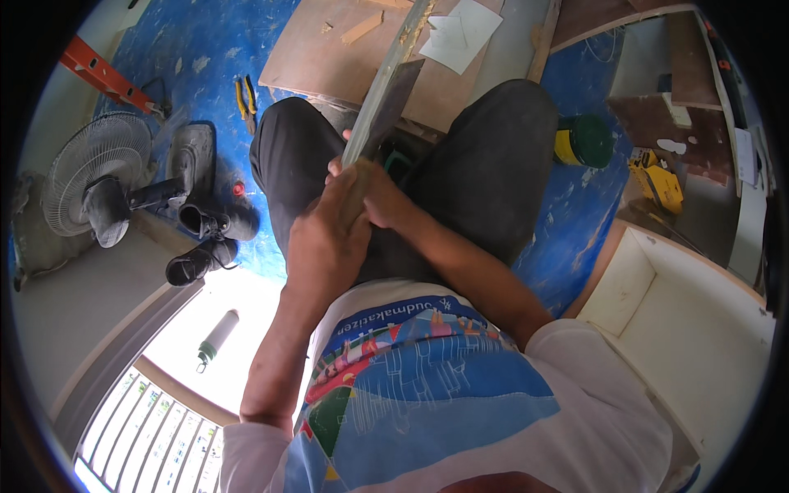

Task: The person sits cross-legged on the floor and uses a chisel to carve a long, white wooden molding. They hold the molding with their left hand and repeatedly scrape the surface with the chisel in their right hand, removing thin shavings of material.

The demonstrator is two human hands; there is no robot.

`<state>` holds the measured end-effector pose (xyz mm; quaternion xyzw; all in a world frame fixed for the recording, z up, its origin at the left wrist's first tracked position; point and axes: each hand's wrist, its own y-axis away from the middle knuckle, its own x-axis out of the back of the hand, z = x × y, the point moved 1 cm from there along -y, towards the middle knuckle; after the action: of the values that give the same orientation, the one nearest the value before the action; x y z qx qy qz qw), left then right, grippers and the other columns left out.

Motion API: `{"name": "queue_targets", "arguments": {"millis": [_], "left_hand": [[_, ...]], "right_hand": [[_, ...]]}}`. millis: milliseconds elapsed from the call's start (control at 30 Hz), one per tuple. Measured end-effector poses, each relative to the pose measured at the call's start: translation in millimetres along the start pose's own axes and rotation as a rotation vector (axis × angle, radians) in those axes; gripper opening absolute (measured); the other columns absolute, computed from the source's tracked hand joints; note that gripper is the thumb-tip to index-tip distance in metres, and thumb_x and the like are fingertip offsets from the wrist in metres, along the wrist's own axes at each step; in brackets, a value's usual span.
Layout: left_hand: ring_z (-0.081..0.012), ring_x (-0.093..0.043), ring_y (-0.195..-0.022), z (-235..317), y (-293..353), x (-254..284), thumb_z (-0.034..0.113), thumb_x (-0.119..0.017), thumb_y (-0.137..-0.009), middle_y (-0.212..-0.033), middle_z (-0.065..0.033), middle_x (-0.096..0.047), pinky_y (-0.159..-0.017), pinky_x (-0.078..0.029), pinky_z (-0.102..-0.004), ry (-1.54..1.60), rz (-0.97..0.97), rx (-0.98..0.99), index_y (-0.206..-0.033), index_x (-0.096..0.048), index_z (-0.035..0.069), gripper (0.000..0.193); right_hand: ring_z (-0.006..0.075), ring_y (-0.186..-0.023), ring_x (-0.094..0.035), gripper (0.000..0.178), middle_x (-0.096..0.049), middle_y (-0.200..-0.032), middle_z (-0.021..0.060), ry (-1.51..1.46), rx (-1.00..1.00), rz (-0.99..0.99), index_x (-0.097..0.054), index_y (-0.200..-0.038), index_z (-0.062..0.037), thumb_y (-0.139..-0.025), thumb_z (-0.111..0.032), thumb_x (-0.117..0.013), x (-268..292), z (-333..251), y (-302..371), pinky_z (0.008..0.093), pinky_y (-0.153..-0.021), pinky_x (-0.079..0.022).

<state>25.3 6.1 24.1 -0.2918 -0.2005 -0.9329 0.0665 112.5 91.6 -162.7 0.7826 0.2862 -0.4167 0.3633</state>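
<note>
The left hand point(329, 238) and right hand point(374, 193) are both clamped on the near end of a long, pale strip point(380, 97), set close together with the right just ahead of the left. The strip slants up between the knees and over a plywood panel point(316, 53) to the top edge of the view; a dark flat piece point(397, 103) runs along its right side, and whether the two are joined I cannot tell.

Right of the knees, a dark green tub point(590, 140) lies on the blue floor covering point(559, 238), its round end toward the camera and its contents hidden. At lower right, an open white box point(690, 304) shows its pale inner walls and a few small marks. Left of the person, a cylindrical bottle point(219, 335) with a green cap and carry loop rests on a brightly lit surface; what it holds cannot be made out.

The tub bears a yellow label, too small to read. The T-shirt point(444, 394) carries pale lettering on a blue band, upside down here, above colourful drawn figures and line-drawn buildings
</note>
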Motion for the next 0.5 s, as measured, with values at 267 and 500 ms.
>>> {"name": "queue_targets", "arguments": {"millis": [267, 500], "left_hand": [[-0.0453, -0.072, -0.104, -2.8, -1.2, -3.2, 0.005, -0.07, -0.087, -0.113, -0.0292, -0.071, -0.086, -0.057, -0.0478, -0.037, 0.045, -0.1, -0.145, -0.055, 0.005, 0.06], [-0.0396, -0.072, -0.116, -3.3, 5.4, -1.4, 0.003, -0.07, -0.088, -0.123, -0.0279, -0.071, -0.095, -0.056, -0.043, -0.067, 0.042, -0.039, -0.147, -0.054, 0.001, 0.061]], "right_hand": [[0.0195, -0.105, -0.06, 0.077, -0.058, -0.114, 0.0054, 0.037, 0.085, -0.078, -0.027, -0.158, -0.0267, -0.098, -0.019, -0.075, 3.2, 8.0, 3.4, 0.0416, -0.1, -0.053], [0.0213, -0.105, -0.063, 0.091, -0.055, -0.114, 0.0078, 0.03, 0.047, -0.092, -0.015, -0.16, -0.0222, -0.093, -0.004, -0.074, -2.6, -3.4, 4.8, 0.0433, -0.095, -0.057]]}}
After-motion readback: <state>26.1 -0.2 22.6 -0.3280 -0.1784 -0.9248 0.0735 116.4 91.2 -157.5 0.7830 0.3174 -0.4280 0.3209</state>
